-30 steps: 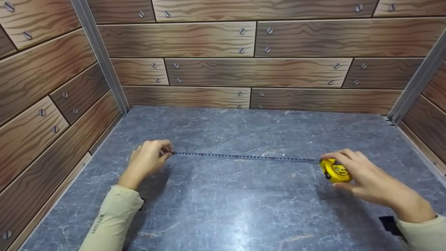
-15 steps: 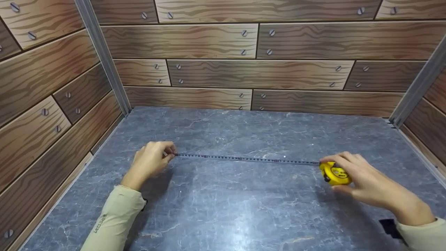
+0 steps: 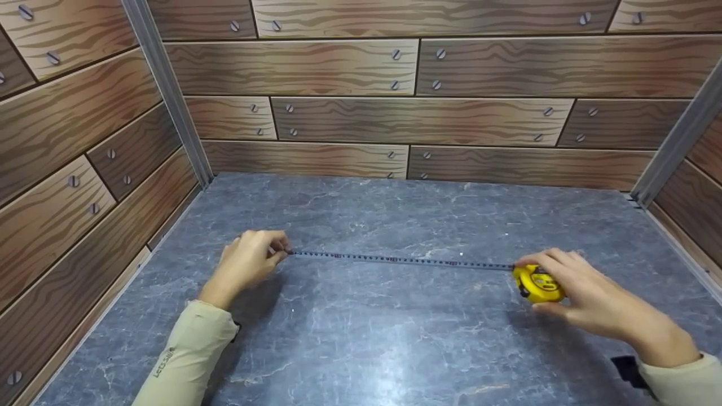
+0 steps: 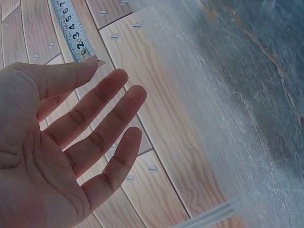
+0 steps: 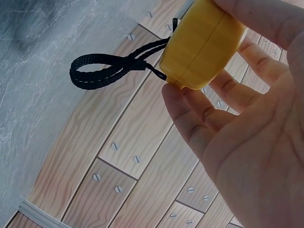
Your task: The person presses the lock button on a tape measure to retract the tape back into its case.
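Note:
A yellow tape measure (image 3: 538,285) is gripped in my right hand (image 3: 603,301), between thumb and fingers. Its blade (image 3: 395,260) stretches out leftward, nearly straight, above the tabletop. At the far end of the blade, my left hand (image 3: 242,262) pinches the tip between thumb and index finger. In the left wrist view the blade (image 4: 71,31) shows low numbers by the thumb, while the other fingers (image 4: 107,142) spread loosely. The right wrist view shows the yellow case (image 5: 202,45) with a black wrist strap (image 5: 104,66) hanging from it.
Beneath both hands lies a grey marbled tabletop (image 3: 361,327). Wood-patterned walls (image 3: 338,67) stand at the back and on both sides, with grey metal posts (image 3: 166,90) in the corners.
The visible blade has become slightly shorter. My left hand has shifted a little to the right in view, and the right hand with the tape measure slightly left and down.

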A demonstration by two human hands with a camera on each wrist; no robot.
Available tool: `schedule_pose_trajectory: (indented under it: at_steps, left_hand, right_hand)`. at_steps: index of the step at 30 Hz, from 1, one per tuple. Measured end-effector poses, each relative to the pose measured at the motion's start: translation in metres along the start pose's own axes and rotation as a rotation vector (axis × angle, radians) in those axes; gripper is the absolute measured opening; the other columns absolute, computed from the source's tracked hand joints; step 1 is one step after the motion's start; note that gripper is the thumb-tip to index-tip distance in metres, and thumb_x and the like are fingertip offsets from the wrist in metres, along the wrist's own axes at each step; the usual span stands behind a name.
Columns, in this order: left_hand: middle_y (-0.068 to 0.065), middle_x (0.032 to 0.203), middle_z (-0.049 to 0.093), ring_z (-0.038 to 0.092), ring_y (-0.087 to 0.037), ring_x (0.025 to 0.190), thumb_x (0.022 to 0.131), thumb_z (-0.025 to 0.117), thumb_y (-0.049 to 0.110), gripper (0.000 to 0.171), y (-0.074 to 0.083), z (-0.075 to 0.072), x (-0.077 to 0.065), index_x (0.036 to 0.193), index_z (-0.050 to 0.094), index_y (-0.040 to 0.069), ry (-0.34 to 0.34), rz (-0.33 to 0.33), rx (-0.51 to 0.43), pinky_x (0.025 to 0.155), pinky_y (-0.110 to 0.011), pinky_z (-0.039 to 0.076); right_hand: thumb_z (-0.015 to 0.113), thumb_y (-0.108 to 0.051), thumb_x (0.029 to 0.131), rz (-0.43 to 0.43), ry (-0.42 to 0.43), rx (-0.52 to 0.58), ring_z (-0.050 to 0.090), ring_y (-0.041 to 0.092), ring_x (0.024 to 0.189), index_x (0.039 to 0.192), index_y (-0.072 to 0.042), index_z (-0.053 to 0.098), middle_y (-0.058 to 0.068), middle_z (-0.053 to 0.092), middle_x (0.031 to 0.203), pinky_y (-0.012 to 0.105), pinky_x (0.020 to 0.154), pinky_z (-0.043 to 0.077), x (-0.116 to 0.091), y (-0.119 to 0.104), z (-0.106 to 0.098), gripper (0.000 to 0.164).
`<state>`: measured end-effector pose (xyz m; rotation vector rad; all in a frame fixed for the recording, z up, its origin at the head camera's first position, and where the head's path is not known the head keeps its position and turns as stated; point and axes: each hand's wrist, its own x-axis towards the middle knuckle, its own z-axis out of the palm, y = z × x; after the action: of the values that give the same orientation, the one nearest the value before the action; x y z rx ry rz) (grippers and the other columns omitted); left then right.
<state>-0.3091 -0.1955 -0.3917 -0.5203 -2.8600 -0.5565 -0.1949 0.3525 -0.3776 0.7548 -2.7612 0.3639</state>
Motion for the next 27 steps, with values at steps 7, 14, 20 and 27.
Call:
schedule_pose_trajectory:
  at_steps: [7, 14, 20, 27]
  left_hand:
    - [0.001, 0.103, 0.083, 0.077, -0.025, 0.090, 0.096, 0.076, 0.013, 0.011, 0.0015, 0.0007, -0.0003, 0.098, 0.078, 0.023, -0.007, -0.003, -0.003, 0.075, -0.053, 0.059]
    - [0.001, 0.104, 0.083, 0.078, -0.028, 0.095, 0.096, 0.075, 0.012, 0.011, 0.0031, 0.0009, -0.0013, 0.098, 0.078, 0.023, -0.014, -0.001, -0.008, 0.077, -0.055, 0.059]
    - [0.001, 0.104, 0.083, 0.078, -0.030, 0.098, 0.096, 0.075, 0.013, 0.011, 0.0039, 0.0024, -0.0009, 0.098, 0.078, 0.024, -0.015, -0.002, -0.016, 0.078, -0.056, 0.059]
    - [0.002, 0.103, 0.083, 0.078, -0.030, 0.098, 0.096, 0.076, 0.013, 0.012, 0.0042, 0.0038, -0.0004, 0.097, 0.078, 0.025, -0.009, 0.003, -0.014, 0.078, -0.058, 0.059]
  right_hand:
    - [0.097, -0.013, 0.074, -0.008, 0.005, -0.013, 0.062, 0.023, 0.114, 0.139, -0.023, 0.064, -0.002, 0.067, 0.130, 0.055, 0.094, 0.055, 0.0001, 0.0001, 0.0030, 0.073]
    - [0.097, -0.014, 0.073, -0.021, 0.020, -0.022, 0.062, 0.023, 0.114, 0.138, -0.022, 0.064, -0.003, 0.067, 0.128, 0.055, 0.094, 0.055, 0.0008, -0.0005, 0.0052, 0.073]
    - [0.096, -0.014, 0.074, -0.015, 0.006, 0.000, 0.063, 0.026, 0.114, 0.139, -0.019, 0.064, 0.001, 0.067, 0.128, 0.060, 0.095, 0.056, 0.0001, -0.0019, 0.0054, 0.072]
    - [0.095, -0.014, 0.076, 0.004, -0.020, 0.019, 0.063, 0.029, 0.115, 0.139, -0.019, 0.063, 0.003, 0.067, 0.129, 0.062, 0.096, 0.056, 0.0002, -0.0024, 0.0034, 0.070]
